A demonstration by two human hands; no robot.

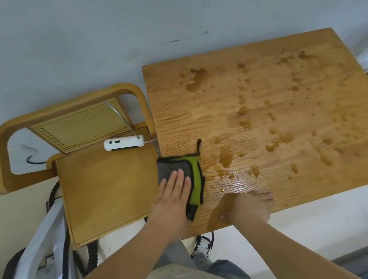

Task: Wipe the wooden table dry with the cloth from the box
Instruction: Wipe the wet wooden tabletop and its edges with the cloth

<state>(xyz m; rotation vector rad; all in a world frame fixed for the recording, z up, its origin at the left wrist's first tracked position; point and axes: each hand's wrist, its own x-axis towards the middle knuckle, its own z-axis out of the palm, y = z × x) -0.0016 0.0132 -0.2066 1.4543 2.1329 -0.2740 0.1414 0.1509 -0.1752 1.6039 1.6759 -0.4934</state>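
Observation:
The wooden table (290,102) fills the right half of the view, its top spotted with water drops and small puddles. A grey and green cloth (195,177) lies flat at the table's near left corner. My left hand (173,192) presses flat on the cloth's grey part, fingers together and stretched out. My right hand (250,205) rests palm down on the table's near edge, just right of the cloth, holding nothing. The wettest patch glistens between the cloth and the middle of the table.
A wooden chair (104,185) with a perforated back stands against the table's left side. A white device (124,143) with a thin rod lies on its seat. Black cables and a white frame (41,251) sit below the chair. My shoe (202,244) shows under the table edge.

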